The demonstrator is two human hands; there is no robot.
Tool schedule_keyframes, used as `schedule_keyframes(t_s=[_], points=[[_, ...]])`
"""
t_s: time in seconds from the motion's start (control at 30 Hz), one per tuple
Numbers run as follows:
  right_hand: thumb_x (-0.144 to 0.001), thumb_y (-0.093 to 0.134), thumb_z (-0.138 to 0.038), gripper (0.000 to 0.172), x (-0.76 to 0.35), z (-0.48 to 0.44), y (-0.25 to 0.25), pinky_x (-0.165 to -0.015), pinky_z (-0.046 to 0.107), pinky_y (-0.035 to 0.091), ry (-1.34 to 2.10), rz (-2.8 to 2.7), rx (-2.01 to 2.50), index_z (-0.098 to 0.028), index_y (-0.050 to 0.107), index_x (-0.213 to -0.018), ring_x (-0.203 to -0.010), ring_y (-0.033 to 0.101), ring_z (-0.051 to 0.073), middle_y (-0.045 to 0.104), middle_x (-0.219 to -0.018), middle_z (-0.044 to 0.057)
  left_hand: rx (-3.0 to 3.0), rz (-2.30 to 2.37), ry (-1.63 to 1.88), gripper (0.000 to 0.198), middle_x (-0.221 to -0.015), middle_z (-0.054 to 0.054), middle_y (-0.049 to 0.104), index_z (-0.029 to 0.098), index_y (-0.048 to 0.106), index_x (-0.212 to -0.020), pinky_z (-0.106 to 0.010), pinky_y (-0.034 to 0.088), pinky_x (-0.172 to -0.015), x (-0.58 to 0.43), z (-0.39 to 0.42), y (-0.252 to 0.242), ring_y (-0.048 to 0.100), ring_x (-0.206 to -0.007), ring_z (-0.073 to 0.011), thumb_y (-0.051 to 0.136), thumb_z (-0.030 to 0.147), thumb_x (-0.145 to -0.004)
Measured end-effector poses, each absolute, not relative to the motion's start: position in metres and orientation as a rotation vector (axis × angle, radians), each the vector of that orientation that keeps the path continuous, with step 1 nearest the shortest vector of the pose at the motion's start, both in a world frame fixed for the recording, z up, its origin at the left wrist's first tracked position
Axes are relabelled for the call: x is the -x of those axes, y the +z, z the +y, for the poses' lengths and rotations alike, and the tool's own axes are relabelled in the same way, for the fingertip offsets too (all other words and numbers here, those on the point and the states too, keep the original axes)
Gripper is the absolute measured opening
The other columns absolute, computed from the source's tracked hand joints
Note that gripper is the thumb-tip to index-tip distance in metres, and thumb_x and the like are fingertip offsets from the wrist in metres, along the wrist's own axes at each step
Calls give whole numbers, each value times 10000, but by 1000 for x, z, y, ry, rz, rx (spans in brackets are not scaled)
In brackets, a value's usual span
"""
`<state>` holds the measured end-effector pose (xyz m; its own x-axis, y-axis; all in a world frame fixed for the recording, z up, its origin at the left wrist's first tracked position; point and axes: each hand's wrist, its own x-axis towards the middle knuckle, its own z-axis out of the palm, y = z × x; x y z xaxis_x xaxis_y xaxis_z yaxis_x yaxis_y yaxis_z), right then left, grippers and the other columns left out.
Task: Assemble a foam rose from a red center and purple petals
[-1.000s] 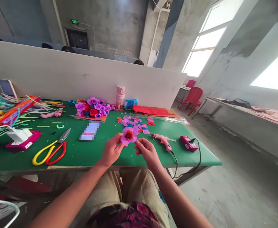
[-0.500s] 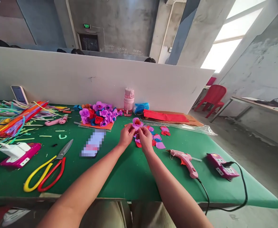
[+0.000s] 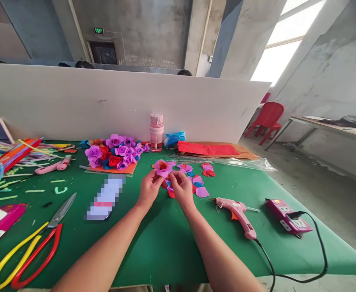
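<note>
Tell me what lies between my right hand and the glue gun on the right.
In the head view, loose petals lie beside the right hand, then green tabletop up to the glue gun.

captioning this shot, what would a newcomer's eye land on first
Probably the purple, red and blue flower heap, left of the pink bottle. Next, the loose purple flower between the left hand and right hand, over the green table. Then the bright-handled scissors, front left.

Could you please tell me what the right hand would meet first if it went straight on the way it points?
The right hand would probably meet the purple flower at its fingertips first, though depth and exact contact are hard to judge.
</note>
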<state>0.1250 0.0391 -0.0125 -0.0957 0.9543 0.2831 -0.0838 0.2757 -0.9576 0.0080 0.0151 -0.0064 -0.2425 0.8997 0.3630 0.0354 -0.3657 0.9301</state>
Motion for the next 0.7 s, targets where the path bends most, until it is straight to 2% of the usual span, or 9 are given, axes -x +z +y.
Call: schedule_keyframes(t_s=[0.13,0.27,0.47,0.63,0.7], points=[[-830,550,-425,234,-124,36,-6,-519,251,372,1104,-1342,893,-201,575,-767,-555,503,133,635,-702,15,-1287,1160,1681,230,-673,-5,686,173,682,-901,-245,500,-530,-6,15,-5,584,-511,-124,658,383,-812],[-808,591,-426,233,-128,34,1,-526,250,360,1106,-1292,873,-196,613,-780,-555,481,126,576,-654,-6,-1342,1232,1715,227,-631,3,669,181,684,-830,-246,505,-556,1,19,-8,600,-541,-137,679,402,-777],[-700,696,-465,289,-129,33,6,-535,239,421,1667,-1033,675,-185,639,-746,-511,500,97,609,-668,1,-1367,1334,1792,201,-582,34,612,184,632,-694,-223,480,-545,10,26,-14,547,-534,-116,721,363,-713],[-663,723,-434,292,-129,31,7,-554,238,466,1843,-943,614,-175,631,-761,-515,548,104,618,-648,4,-1413,1353,1850,210,-668,13,654,184,676,-766,-237,479,-581,13,28,-12,565,-605,-135,730,370,-684],[-667,721,-432,289,-128,29,7,-560,236,472,1855,-946,610,-178,608,-746,-510,552,104,609,-611,-5,-1432,1338,1851,198,-641,23,631,183,664,-719,-225,464,-568,13,27,-12,542,-594,-126,730,367,-687]])
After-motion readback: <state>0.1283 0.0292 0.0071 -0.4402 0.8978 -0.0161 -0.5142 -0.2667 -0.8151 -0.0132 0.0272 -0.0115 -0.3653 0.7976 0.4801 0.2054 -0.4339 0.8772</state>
